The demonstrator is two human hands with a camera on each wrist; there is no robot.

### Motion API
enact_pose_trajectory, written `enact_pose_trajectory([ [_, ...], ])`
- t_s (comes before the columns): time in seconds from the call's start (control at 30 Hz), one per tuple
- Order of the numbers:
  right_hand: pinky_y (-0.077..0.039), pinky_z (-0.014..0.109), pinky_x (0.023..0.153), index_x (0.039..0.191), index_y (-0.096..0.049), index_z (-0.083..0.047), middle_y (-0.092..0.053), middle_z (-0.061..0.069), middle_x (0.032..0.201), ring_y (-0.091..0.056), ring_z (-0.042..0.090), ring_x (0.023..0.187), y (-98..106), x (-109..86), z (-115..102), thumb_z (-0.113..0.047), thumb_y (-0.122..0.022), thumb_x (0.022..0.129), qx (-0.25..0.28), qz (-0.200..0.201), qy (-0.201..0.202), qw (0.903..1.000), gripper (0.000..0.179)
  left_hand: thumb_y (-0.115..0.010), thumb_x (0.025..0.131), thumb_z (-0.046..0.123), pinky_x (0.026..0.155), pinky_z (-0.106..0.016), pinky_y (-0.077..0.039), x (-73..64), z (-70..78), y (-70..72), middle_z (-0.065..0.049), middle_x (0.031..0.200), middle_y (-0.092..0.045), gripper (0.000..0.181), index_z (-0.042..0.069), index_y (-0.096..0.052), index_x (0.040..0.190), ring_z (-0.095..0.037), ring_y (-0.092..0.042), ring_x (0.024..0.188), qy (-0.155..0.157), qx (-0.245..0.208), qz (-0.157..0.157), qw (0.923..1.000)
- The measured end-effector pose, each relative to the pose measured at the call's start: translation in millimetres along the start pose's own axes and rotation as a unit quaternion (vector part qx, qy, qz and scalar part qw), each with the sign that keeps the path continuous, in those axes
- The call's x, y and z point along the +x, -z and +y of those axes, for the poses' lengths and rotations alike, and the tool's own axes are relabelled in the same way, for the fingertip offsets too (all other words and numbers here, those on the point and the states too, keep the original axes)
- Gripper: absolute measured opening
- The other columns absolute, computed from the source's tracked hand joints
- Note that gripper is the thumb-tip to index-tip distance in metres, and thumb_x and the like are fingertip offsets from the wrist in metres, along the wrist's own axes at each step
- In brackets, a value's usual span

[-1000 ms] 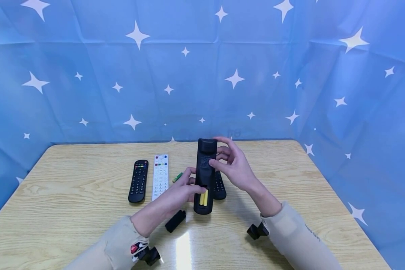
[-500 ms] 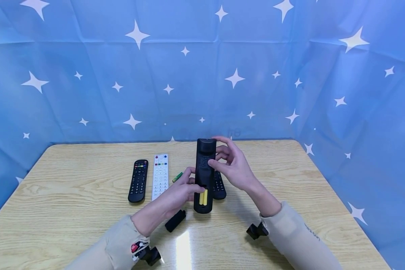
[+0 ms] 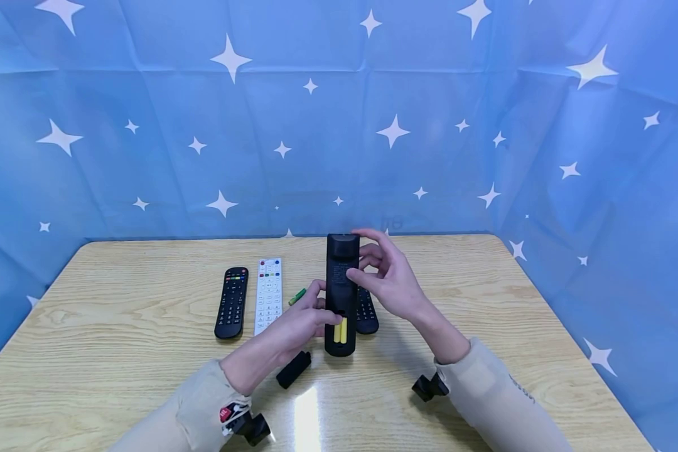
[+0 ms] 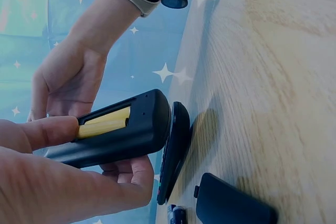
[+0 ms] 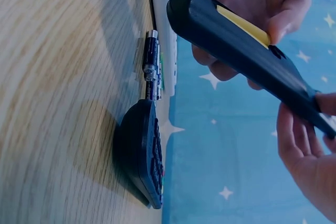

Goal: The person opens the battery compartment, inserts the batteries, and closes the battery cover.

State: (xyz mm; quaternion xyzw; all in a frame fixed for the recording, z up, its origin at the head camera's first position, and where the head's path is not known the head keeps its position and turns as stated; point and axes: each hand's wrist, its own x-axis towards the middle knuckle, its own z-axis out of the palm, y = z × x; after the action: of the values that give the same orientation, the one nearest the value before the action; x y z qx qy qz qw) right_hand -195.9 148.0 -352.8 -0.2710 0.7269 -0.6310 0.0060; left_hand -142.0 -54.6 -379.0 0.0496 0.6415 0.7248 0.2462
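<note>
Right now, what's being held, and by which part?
A long black plastic remote control: the left hand grips it alongside its yellow cylindrical batteries, the right hand near its opposite end.

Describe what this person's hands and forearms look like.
The left hand and right hand wear no gloves. The left sleeve and right sleeve are pale beige, each with a small, blocky black device at the cuff. A red-and-white piece sits by the left device; the right sleeve bears dark marking too small to read.
</note>
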Motion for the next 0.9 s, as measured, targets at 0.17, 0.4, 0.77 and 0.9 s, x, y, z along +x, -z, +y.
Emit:
enact_pose_trajectory([
  [0.17, -0.059, 0.029, 0.070, 0.149, -0.046, -0.007, -0.065, 0.018, 0.111, -0.063, 0.028, 0.086, -0.8, -0.4, 0.3, 0.004, -0.070, 0.094, -0.002, -0.003, 0.003, 1.0000, 0.060, -0.060, 0.093, 0.002, 0.095, -0.046, -0.047, 0.9, -1.0, 0.2, -0.019, 0.121, -0.055, 0.046, 0.009, -0.040, 0.134, -0.028, -0.061, 0.108, 0.002, -0.005, 0.001, 1.0000],
  [0.4, -0.060, 0.032, 0.073, 0.148, -0.048, -0.010, -0.065, 0.018, 0.110, -0.064, 0.028, 0.087, -2.8, -0.8, -0.6, 0.004, -0.071, 0.094, -0.008, -0.003, 0.007, 0.9999, 0.060, -0.061, 0.092, 0.001, 0.095, -0.046, -0.045, 1.9, 0.2, 0.1, -0.020, 0.125, -0.055, 0.047, 0.009, -0.040, 0.134, -0.029, -0.058, 0.110, 0.006, -0.010, 0.003, 0.9999],
  [0.77, -0.060, 0.033, 0.073, 0.148, -0.048, -0.010, -0.066, 0.019, 0.109, -0.064, 0.027, 0.086, -3.2, -0.8, -0.9, 0.003, -0.071, 0.094, -0.009, 0.001, 0.006, 0.9999, 0.060, -0.060, 0.098, 0.001, 0.097, -0.046, -0.046, -0.7, 1.2, 0.9, -0.021, 0.128, -0.053, 0.045, 0.007, -0.039, 0.137, -0.030, -0.058, 0.113, -0.005, 0.023, -0.008, 0.9997],
  [0.9, -0.059, 0.031, 0.072, 0.148, -0.048, -0.010, -0.066, 0.018, 0.110, -0.065, 0.026, 0.086, -1.1, 0.8, -0.3, 0.002, -0.072, 0.094, -0.013, 0.011, 0.001, 0.9999, 0.060, -0.057, 0.102, 0.001, 0.099, -0.044, -0.048, -1.5, 0.0, 0.2, -0.021, 0.130, -0.054, 0.045, 0.005, -0.035, 0.142, -0.028, -0.060, 0.113, -0.031, 0.061, -0.016, 0.9975],
])
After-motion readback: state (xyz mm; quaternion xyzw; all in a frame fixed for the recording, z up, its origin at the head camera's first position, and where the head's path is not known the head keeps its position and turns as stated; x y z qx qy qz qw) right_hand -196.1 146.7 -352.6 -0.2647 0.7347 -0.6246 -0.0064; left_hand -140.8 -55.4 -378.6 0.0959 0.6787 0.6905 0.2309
